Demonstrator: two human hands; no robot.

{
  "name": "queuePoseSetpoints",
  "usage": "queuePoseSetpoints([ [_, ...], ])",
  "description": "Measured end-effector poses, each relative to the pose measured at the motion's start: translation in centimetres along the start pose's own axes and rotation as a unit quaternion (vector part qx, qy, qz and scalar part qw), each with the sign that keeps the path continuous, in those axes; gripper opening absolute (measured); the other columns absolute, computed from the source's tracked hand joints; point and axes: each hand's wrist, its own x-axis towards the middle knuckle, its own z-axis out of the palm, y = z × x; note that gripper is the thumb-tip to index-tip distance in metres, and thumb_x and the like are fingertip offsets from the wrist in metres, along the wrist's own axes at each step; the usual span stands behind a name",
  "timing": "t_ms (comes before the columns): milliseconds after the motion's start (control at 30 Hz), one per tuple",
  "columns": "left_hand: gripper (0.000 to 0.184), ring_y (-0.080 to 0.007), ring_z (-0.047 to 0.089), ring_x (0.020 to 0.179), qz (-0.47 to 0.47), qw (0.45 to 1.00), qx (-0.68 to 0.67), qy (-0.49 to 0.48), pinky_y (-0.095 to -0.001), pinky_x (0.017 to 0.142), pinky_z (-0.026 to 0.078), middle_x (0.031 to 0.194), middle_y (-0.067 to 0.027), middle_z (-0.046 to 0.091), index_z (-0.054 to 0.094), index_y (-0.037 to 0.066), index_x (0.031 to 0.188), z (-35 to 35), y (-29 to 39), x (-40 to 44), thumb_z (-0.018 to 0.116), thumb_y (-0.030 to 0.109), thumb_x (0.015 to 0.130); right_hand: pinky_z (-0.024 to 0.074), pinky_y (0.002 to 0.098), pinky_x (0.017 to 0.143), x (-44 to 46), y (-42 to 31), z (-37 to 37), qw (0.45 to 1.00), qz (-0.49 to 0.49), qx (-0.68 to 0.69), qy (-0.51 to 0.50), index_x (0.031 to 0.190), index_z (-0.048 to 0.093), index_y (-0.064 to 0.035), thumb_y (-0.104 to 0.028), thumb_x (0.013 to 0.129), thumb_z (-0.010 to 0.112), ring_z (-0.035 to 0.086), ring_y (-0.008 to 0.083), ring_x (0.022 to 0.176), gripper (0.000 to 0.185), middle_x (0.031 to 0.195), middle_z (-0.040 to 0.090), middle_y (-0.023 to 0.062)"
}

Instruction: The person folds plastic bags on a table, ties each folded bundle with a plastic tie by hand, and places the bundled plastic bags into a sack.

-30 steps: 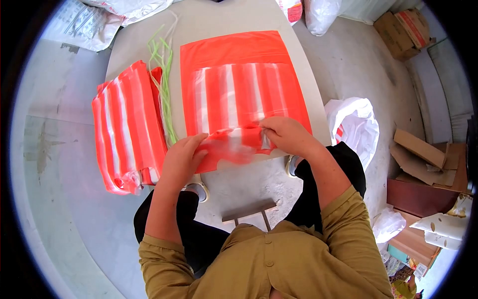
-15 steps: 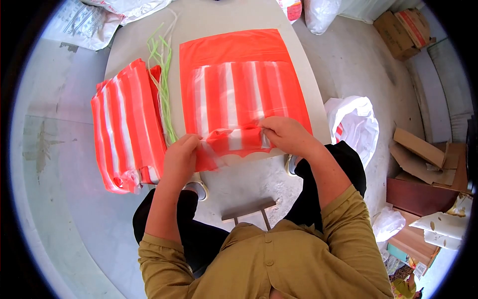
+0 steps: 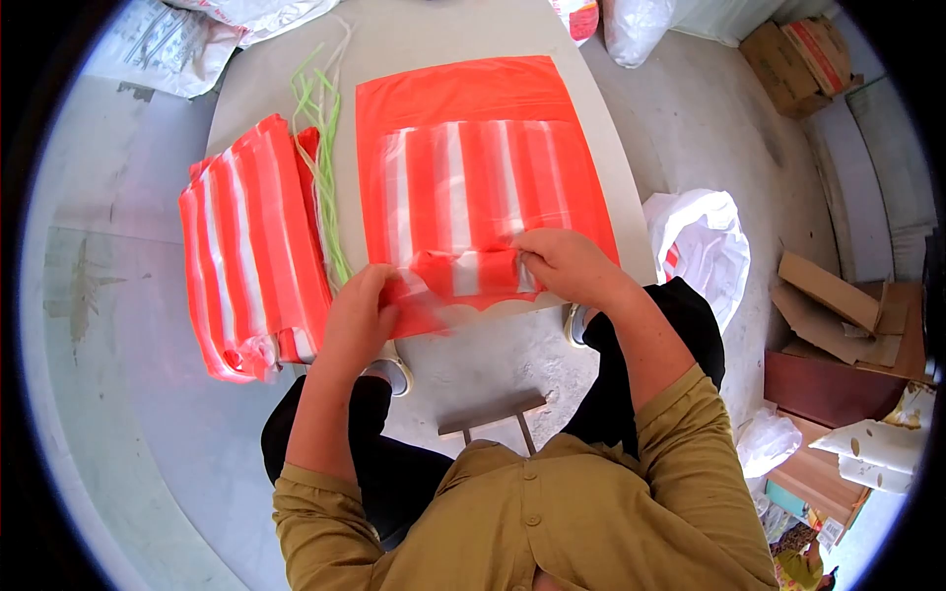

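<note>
A red plastic sheet (image 3: 458, 94) lies flat on the table, with red-and-white striped plastic (image 3: 483, 187) on top of it. Along the near edge the striped plastic is bunched in a narrow fold. My left hand (image 3: 363, 305) pinches the fold's left end, where the plastic is slightly blurred. At the right end my right hand (image 3: 567, 264) grips the same fold between thumb and fingers. A folded striped pile (image 3: 251, 246) rests at the table's left edge, and green and white ties (image 3: 325, 167) lie between it and the sheet.
White sacks (image 3: 187, 44) stand at the upper left. Right of the table (image 3: 424, 30) is an open white bag (image 3: 700, 246) on the floor. Cardboard boxes (image 3: 798, 64) sit at the upper right, more cardboard (image 3: 838, 305) at the right. A small stool (image 3: 493, 416) is between my legs.
The loose plastic near my left hand has moved left and settled flatter along the near edge. My left hand has shifted slightly left; my right hand has hardly moved.
</note>
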Motion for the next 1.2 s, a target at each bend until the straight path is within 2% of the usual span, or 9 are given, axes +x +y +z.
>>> queuePoseSetpoints([
  [167,0.023,-0.0345,0.066,0.102,0.042,0.994,-0.097,0.035,-0.0372,0.089,0.053,0.110,-0.0176,0.068,0.062,0.000,0.107,0.3,-0.8,0.2,0.064,-0.006,0.085,0.0519,0.0453,0.082,-0.2,-0.2,-0.2,0.999,-0.004,-0.038,-0.028,0.107,0.066,-0.0017,-0.012,0.096,0.055,0.066,0.0390,0.097,0.019,0.100,0.069,0.0187],
  [300,0.011,-0.0219,0.066,0.103,0.053,0.981,-0.186,0.018,-0.0320,0.091,0.052,0.112,-0.0106,0.070,0.064,-0.001,0.101,0.3,-1.3,0.1,0.065,-0.003,0.090,0.0531,0.0436,0.084,-1.0,-0.1,-0.1,0.994,-0.053,-0.070,-0.059,0.111,0.068,-0.0039,-0.008,0.092,0.059,0.066,0.0376,0.098,0.021,0.103,0.070,0.0160],
  [367,0.005,-0.0188,0.066,0.101,0.050,0.973,-0.225,0.009,-0.0303,0.088,0.053,0.109,-0.0081,0.071,0.065,-0.002,0.098,0.5,-1.3,0.1,0.065,0.001,0.093,0.0521,0.0471,0.082,-1.5,-0.3,0.3,0.993,-0.091,-0.061,-0.034,0.103,0.067,-0.0047,-0.007,0.090,0.058,0.065,0.0371,0.098,0.016,0.101,0.069,0.0154],
  [467,0.008,-0.0127,0.064,0.092,-0.032,0.954,-0.297,0.009,-0.0277,0.081,0.052,0.099,-0.0033,0.068,0.064,-0.002,0.095,0.7,-0.4,0.0,0.066,0.006,0.096,0.0523,0.0475,0.081,-2.1,-0.8,0.4,0.988,-0.119,-0.093,-0.033,0.099,0.067,-0.0062,-0.006,0.089,0.058,0.066,0.0351,0.098,0.014,0.099,0.069,0.0128],
  [667,0.008,-0.0085,0.057,0.084,-0.129,0.959,-0.246,-0.050,-0.0275,0.075,0.050,0.090,-0.0001,0.060,0.063,0.001,0.095,1.1,0.7,0.9,0.068,0.007,0.096,0.0544,0.0431,0.078,-2.9,-0.6,1.1,0.973,-0.173,-0.148,-0.023,0.102,0.068,-0.0098,-0.004,0.085,0.065,0.067,0.0305,0.095,0.017,0.097,0.068,0.0083],
  [767,0.010,-0.0127,0.061,0.086,-0.054,0.980,-0.189,-0.019,-0.0290,0.078,0.051,0.091,-0.0043,0.064,0.064,0.000,0.099,1.9,1.5,1.1,0.070,0.006,0.093,0.0550,0.0408,0.076,-3.1,-0.5,1.2,0.966,-0.196,-0.166,-0.010,0.102,0.069,-0.0107,-0.003,0.083,0.068,0.067,0.0284,0.093,0.021,0.097,0.069,0.0066],
  [867,0.021,-0.0291,0.068,0.091,-0.002,0.996,-0.090,-0.014,-0.0359,0.081,0.054,0.098,-0.0120,0.070,0.067,0.001,0.103,1.9,2.5,1.1,0.074,0.008,0.085,0.0550,0.0394,0.076,-3.2,-0.3,1.4,0.962,-0.210,-0.173,-0.005,0.102,0.069,-0.0104,-0.002,0.081,0.069,0.066,0.0269,0.092,0.023,0.096,0.068,0.0057],
  [967,0.025,-0.0351,0.067,0.100,0.095,0.994,-0.045,-0.038,-0.0394,0.086,0.055,0.106,-0.0133,0.072,0.069,0.002,0.105,2.1,2.2,1.4,0.075,0.009,0.082,0.0549,0.0390,0.075,-3.1,-0.3,1.4,0.960,-0.215,-0.177,-0.006,0.103,0.069,-0.0100,-0.001,0.081,0.068,0.066,0.0265,0.091,0.023,0.096,0.067,0.0054],
  [1200,0.040,-0.0369,0.061,0.120,0.224,0.972,0.043,-0.049,-0.0467,0.102,0.050,0.126,-0.0137,0.068,0.070,0.003,0.110,1.2,3.9,0.7,0.083,0.021,0.077,0.0551,0.0401,0.076,-3.0,-0.6,1.3,0.966,-0.204,-0.160,-0.012,0.103,0.069,-0.0095,-0.001,0.083,0.066,0.067,0.0278,0.094,0.022,0.102,0.067,0.0061],
])
